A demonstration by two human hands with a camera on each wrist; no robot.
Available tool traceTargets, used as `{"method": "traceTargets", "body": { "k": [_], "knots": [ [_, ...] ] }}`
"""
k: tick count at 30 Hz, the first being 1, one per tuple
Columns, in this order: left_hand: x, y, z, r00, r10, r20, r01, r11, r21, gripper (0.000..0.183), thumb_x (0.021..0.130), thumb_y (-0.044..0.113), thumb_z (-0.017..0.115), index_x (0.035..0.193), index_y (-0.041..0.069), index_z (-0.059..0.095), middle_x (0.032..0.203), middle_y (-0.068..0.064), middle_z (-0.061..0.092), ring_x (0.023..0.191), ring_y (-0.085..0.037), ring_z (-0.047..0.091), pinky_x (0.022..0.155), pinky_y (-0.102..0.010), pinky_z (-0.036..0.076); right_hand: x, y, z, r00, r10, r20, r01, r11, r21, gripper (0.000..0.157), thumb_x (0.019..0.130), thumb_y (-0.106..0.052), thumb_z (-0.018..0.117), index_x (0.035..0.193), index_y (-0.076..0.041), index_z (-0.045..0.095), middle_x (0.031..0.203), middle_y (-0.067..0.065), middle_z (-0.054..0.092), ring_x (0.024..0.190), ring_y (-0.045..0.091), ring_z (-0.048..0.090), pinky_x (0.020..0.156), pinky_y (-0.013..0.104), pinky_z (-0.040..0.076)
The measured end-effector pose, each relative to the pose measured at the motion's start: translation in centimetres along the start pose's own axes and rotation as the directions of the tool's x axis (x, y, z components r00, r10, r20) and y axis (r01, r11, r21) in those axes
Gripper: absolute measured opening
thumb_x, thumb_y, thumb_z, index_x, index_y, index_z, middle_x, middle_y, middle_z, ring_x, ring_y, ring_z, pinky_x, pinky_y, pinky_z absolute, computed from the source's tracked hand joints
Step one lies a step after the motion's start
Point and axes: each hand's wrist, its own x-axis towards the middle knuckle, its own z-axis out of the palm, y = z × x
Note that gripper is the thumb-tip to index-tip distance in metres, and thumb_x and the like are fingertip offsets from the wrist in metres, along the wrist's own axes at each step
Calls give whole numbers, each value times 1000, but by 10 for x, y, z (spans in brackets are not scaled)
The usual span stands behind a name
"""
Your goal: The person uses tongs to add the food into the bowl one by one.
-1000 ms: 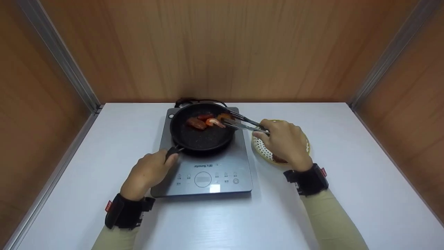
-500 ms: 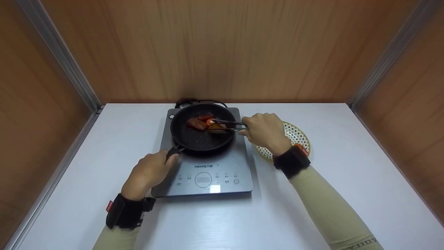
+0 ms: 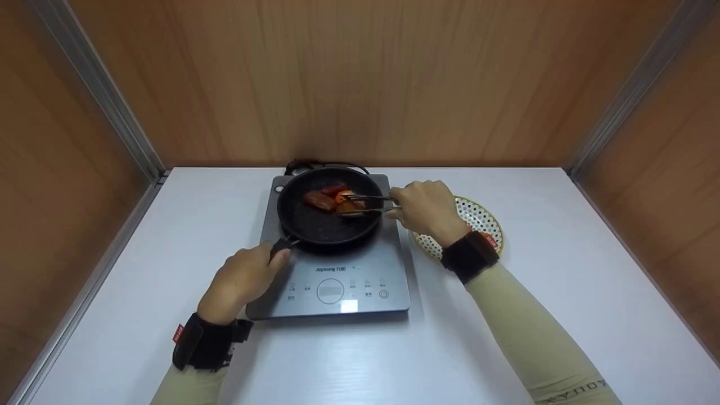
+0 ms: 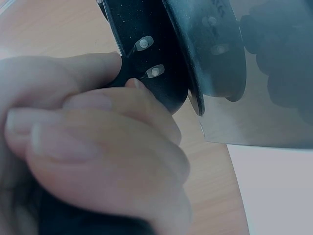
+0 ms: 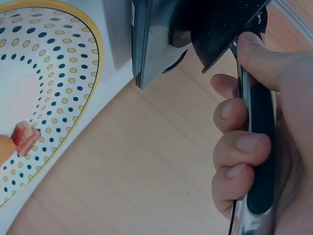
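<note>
My left hand grips the black handle of a frying pan; the left wrist view shows the fingers curled round it. In my right hand is a pair of metal tongs with dark grip panels, its tips down in the pan. An orange-brown food piece lies between and under the tong arms; whether they pinch it is unclear. Beside it are an orange-and-white shrimp, partly hidden by the tongs, a brown piece of meat and a dark red piece.
The pan stands on a grey induction cooker with a cable behind it. A dotted plate with a yellow rim is under my right wrist, bearing a reddish piece and an orange one. Wooden panels enclose the white table.
My right hand has moved left from above the plate, carrying the tongs and the orange-brown piece from the pan's right rim in beside the shrimp. My left hand has stayed on the handle.
</note>
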Motion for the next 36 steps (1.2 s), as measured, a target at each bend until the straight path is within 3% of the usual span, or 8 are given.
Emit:
{"method": "traceTargets", "body": {
  "k": [8,14,29,36],
  "knots": [
    [1,2,0,1000,5,-4,-5,1000,9,39,114,42,48,100,7,58,83,-12,60,76,-28,57,64,-40,42,-4,9,-12,999,1,-47,-2,1000,-21,37,90,-49,83,90,-13,72,76,9,72,63,34,65,59,54,52],
    [2,3,0,1000,0,0,0,1000,12,39,114,42,48,101,6,58,84,-12,61,77,-28,57,64,-40,43,-7,9,-21,999,12,-38,-13,999,-30,35,90,-48,82,92,-14,75,76,9,73,63,34,65,58,55,52],
    [2,3,0,1000,-2,8,2,1000,-1,39,114,42,47,106,5,58,89,-14,63,79,-28,58,66,-43,46,-7,5,-9,996,35,-78,-36,999,-21,30,91,-43,81,87,-15,74,73,10,70,62,36,66,57,54,51],
    [1,3,0,1000,2,4,-2,1000,-4,39,114,42,47,108,5,58,91,-14,63,80,-29,59,68,-45,47,-13,7,-8,995,42,-94,-43,999,-6,29,92,-44,82,94,-15,78,75,9,73,61,33,66,56,53,51]
  ]
}}
